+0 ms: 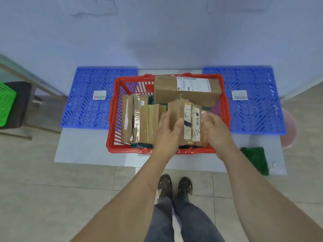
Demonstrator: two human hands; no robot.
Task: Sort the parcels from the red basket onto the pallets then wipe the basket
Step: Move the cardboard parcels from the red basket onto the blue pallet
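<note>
Head view looks straight down on a red plastic basket [114,109] with slatted sides, standing on a pale grey floor mat [82,147] between two blue pallets. Brown cardboard parcels fill the basket. The one being handled, a taped cardboard parcel [189,119], sits at the near right of the basket; its top edge is torn and ragged, clear tape runs along it, and it carries a white barcode label, a small yellow sticker, a dark stripe and handwritten digits. The left hand [168,131] holds its left side, thumb across the front face and fingers curled behind. The right hand [217,130] is at its right edge with fingers bent round the crinkled tape, so each grip is clamped on this parcel.

Behind it, a long box [187,91] with a large white shipping label lies across the far right corner, propped on the rim. To the left, several flat taped parcels [138,119] stand side by side, with something teal showing beneath them.

The left blue pallet [83,109] and the right blue pallet [258,116] are gridded plastic, each bearing a small white barcode label. A green cloth [256,159] lies on the mat near the right forearm, and a pink bucket [289,131] stands beyond the right pallet. At far left, a green crate [6,105] rests on a dark stool. The person's shoes [174,186] stand on beige floor tiles.
</note>
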